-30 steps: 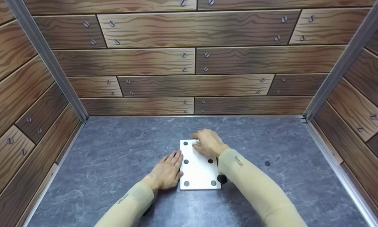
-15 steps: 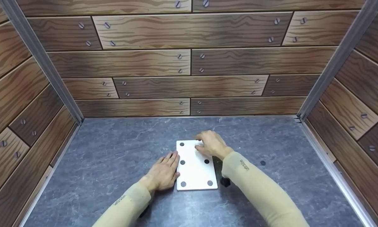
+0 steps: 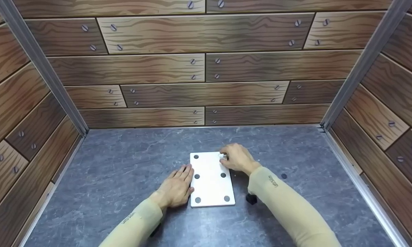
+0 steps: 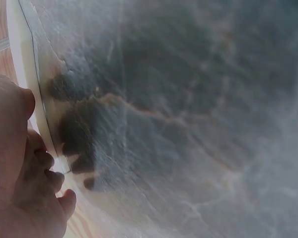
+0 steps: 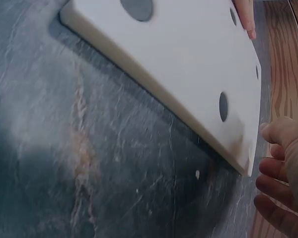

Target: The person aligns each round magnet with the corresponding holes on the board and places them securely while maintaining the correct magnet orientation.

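A white rectangular board with several dark round spots lies on the grey marbled surface. Along its left edge rests my left hand, fingers straight and fingertips at the edge; in the left wrist view the left hand shows beside the board's pale side. My right hand is at the far right corner, thumb and fingers loosely bent and apart. The right wrist view has the right hand just beyond that corner, with nothing visible between thumb and fingers. No dark spot shows at this corner.
A small dark disc lies on the surface to the right of the board. Close to the right forearm is a black object, partly covered by the sleeve. Wood-patterned walls enclose the back and sides.
My right hand has shifted rightward from over the board to its far right corner, uncovering more of the board. The left hand stays at the left edge. The camera view has drifted slightly.
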`<action>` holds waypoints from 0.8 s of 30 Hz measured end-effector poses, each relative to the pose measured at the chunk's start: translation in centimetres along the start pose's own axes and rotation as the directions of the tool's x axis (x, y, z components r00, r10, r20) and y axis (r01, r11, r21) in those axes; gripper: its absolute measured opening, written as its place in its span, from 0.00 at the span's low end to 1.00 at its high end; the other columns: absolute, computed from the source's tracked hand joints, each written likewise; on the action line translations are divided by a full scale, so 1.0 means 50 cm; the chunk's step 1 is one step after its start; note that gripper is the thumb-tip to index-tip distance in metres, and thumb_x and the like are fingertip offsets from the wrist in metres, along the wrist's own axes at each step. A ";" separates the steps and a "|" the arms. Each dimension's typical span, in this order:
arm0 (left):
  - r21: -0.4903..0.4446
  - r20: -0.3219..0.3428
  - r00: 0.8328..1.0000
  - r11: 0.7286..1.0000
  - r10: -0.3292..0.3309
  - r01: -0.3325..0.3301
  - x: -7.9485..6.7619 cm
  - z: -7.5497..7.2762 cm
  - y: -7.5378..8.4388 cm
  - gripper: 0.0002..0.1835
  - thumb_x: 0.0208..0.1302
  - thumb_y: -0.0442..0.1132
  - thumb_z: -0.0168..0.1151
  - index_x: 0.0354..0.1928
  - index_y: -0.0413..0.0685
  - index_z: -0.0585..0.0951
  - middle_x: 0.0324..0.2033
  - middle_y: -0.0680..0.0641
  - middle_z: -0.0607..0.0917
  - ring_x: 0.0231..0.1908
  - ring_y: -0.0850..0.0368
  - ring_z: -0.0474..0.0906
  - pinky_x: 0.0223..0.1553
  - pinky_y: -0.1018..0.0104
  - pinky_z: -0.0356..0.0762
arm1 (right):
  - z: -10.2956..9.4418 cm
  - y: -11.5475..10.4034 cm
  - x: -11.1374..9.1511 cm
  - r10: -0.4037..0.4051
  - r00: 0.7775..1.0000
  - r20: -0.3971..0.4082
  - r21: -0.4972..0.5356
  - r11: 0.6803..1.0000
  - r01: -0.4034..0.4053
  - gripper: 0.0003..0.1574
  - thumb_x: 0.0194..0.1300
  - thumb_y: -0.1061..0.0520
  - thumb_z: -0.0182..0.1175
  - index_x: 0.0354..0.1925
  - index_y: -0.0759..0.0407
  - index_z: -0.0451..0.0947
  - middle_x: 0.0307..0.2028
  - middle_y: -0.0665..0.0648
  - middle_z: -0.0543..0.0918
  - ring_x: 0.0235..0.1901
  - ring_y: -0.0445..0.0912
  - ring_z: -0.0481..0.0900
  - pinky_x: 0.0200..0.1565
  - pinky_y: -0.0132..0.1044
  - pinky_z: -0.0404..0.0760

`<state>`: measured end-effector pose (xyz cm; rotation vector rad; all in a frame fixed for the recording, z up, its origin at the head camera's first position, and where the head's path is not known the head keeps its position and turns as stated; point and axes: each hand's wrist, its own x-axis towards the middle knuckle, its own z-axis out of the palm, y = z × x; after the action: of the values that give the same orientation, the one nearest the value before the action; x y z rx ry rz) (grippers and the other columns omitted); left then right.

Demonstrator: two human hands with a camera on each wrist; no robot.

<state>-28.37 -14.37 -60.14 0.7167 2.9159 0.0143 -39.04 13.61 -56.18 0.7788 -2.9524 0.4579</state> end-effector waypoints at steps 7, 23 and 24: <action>-0.001 0.007 1.000 1.000 0.000 0.000 0.000 -0.001 0.000 0.38 0.90 0.52 0.44 0.90 0.38 0.57 0.91 0.39 0.59 0.91 0.41 0.57 0.89 0.42 0.62 | -0.002 0.018 -0.017 0.006 1.000 0.000 -0.024 1.000 -0.006 0.21 0.78 0.51 0.71 0.61 0.60 0.91 0.56 0.64 0.94 0.58 0.62 0.92 0.63 0.59 0.91; -0.022 -0.012 1.000 1.000 0.018 -0.018 -0.005 -0.004 0.001 0.38 0.90 0.52 0.44 0.89 0.36 0.58 0.90 0.38 0.59 0.90 0.39 0.57 0.88 0.40 0.64 | -0.016 0.051 -0.048 0.029 1.000 0.003 -0.028 0.999 -0.029 0.19 0.80 0.52 0.69 0.63 0.58 0.91 0.58 0.62 0.94 0.56 0.59 0.93 0.59 0.57 0.92; -0.020 -0.012 1.000 1.000 0.016 -0.016 -0.005 -0.004 0.001 0.38 0.90 0.52 0.45 0.89 0.36 0.58 0.90 0.38 0.59 0.90 0.39 0.57 0.88 0.40 0.64 | -0.018 0.054 -0.050 0.029 1.000 0.001 -0.035 0.999 -0.029 0.19 0.80 0.52 0.69 0.62 0.58 0.91 0.58 0.62 0.94 0.56 0.59 0.93 0.60 0.57 0.92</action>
<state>-28.18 -14.42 -59.89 0.7392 2.9166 0.0492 -38.22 17.32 -56.35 0.7335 -2.9684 0.4065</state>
